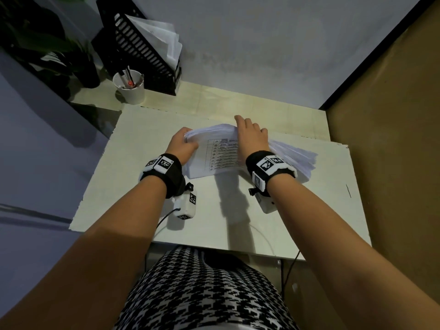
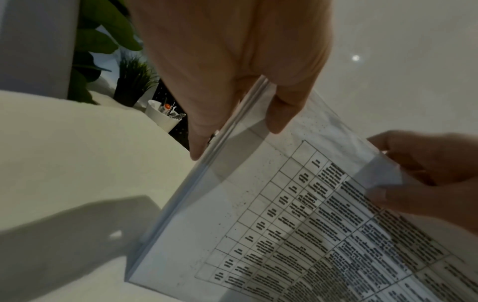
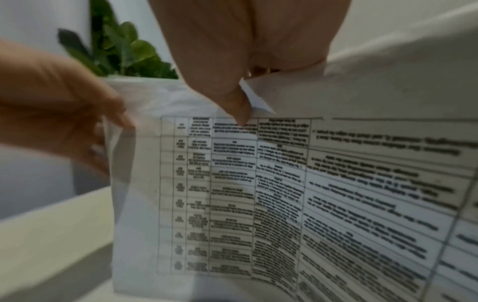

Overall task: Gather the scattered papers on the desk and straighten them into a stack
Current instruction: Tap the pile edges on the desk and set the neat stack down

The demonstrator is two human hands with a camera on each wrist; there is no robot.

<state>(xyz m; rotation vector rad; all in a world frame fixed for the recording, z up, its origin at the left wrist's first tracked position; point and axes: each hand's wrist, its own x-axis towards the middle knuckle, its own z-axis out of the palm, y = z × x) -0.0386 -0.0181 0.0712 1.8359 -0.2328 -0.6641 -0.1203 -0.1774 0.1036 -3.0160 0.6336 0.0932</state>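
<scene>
**A:** Your left hand [image 1: 182,145] pinches the nine o'clock edge of the papers [image 1: 214,153], thumb on the printed face and fingers curled behind. Your right hand [image 1: 251,136] drapes over the far edge at about one o'clock, fingers bent down behind the sheets and the thumb [image 3: 238,106] pressing the front. The bundle sits mid-bench [image 1: 238,206], its near edge resting on the surface and its far edge lifted and curled.

**B:** What can go wrong for you here?

**A:** I judge the three o'clock side is the risk. There the sheets [image 1: 295,158] fan out past your right wrist, loose and stepped, outside both grips. Tilt the bundle up to tap it square and those sheets could slide off or crease. A harder squeeze from your right hand may also fold the bowed top sheet.

**B:** And the material?

**A:** Thin, limp office paper, white, smooth, slightly see-through against the light; the top sheet carries a ruled table of dark print. On the left the edges [image 2: 207,169] already line up as a tight, flat block. The bench looks pale, matte and hard, a good surface to knock edges against.

**B:** Anything nearby?

**A:** A white pen cup [image 1: 129,88] and a black slotted file rack [image 1: 142,51] at eleven o'clock, well apart from you.
</scene>
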